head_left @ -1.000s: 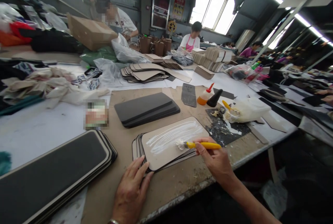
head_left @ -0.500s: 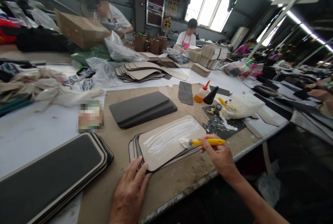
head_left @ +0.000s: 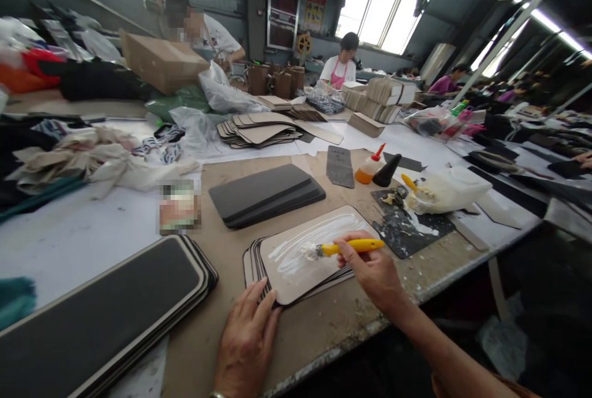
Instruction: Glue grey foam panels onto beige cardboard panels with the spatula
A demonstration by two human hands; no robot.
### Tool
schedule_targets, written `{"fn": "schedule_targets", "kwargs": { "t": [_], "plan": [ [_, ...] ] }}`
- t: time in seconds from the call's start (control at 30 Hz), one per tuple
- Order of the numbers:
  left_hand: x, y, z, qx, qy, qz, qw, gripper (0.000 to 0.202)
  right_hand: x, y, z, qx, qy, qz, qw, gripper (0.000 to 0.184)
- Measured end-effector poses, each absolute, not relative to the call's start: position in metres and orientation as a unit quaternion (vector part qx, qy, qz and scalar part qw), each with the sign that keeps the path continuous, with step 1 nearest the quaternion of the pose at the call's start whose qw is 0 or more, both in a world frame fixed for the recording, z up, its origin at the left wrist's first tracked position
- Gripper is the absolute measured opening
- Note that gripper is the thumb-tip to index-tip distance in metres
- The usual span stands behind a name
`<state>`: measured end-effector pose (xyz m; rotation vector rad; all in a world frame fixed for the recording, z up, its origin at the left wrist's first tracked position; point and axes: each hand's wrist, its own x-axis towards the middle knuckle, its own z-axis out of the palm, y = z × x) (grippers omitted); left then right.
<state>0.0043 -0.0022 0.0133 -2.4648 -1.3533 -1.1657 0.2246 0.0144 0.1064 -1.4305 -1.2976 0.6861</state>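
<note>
My right hand [head_left: 372,268] is closed around the yellow handle of a glue brush [head_left: 351,246]. The bristles rest on the top beige panel [head_left: 289,287], which carries streaks of white glue [head_left: 333,231]. Beneath it lies a slightly fanned stack of similar dark-edged panels [head_left: 252,265]. My left hand [head_left: 247,330] lies with its fingers stretched out, fingertips touching the near left corner of the stack. Behind the stack are dark grey panels [head_left: 268,193], one overlapping another.
To the left lies a pile of grey panels with beige borders [head_left: 115,311]. At right are a white glue container [head_left: 456,190] on a glue-smeared dark sheet [head_left: 402,231], an orange bottle [head_left: 365,173] and a black bottle [head_left: 387,169]. Co-workers [head_left: 340,68] sit farther back.
My right hand has moved the brush leftward across the top panel, toward its middle. My left hand stays at the stack's corner. The whole view has shifted slightly.
</note>
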Motion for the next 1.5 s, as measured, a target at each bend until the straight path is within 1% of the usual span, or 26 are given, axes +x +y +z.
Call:
{"fn": "schedule_targets", "kwargs": {
  "t": [0.13,0.27,0.4,0.57,0.63,0.73,0.9,1.0,1.07,1.23,1.33,1.43,1.5],
  "plan": [
    [0.004,-0.002,0.012,-0.81,-0.439,-0.383,0.059,0.021,0.182,0.035,0.101,-0.542,-0.557,0.354,0.52,0.023],
    [0.001,-0.002,0.006,-0.814,-0.432,-0.384,0.063,0.022,0.171,0.051,0.093,-0.544,-0.572,0.352,0.503,0.024],
    [-0.005,0.001,-0.002,-0.831,-0.422,-0.358,0.058,0.025,0.207,0.058,0.091,-0.597,-0.575,0.267,0.491,0.027],
    [-0.01,0.005,-0.011,-0.846,-0.394,-0.353,0.07,0.028,0.296,0.066,0.092,-0.701,-0.513,0.125,0.48,0.036],
    [-0.011,0.005,-0.011,-0.847,-0.393,-0.351,0.071,0.028,0.325,0.068,0.092,-0.722,-0.485,0.098,0.484,0.041],
    [-0.01,0.004,-0.008,-0.842,-0.402,-0.353,0.063,0.027,0.347,0.064,0.093,-0.735,-0.467,0.081,0.485,0.043],
    [-0.004,0.001,0.004,-0.824,-0.418,-0.378,0.052,0.024,0.329,0.043,0.096,-0.739,-0.491,0.059,0.458,0.041],
    [0.0,-0.001,0.009,-0.805,-0.434,-0.402,0.037,0.024,0.301,0.035,0.098,-0.72,-0.518,0.076,0.456,0.04],
    [0.002,-0.002,0.011,-0.796,-0.448,-0.407,0.015,0.025,0.279,0.03,0.099,-0.699,-0.532,0.114,0.464,0.038],
    [0.003,-0.006,0.014,-0.781,-0.463,-0.418,-0.008,0.022,0.218,0.011,0.099,-0.61,-0.537,0.286,0.507,0.026],
    [0.003,-0.006,0.015,-0.785,-0.451,-0.426,-0.012,0.02,0.189,-0.002,0.095,-0.567,-0.544,0.363,0.501,0.022],
    [0.003,-0.006,0.016,-0.795,-0.44,-0.419,-0.009,0.019,0.184,-0.005,0.092,-0.555,-0.555,0.376,0.493,0.022],
    [0.002,-0.006,0.017,-0.8,-0.434,-0.415,-0.001,0.019,0.196,0.0,0.091,-0.573,-0.563,0.337,0.491,0.024]
  ]
}}
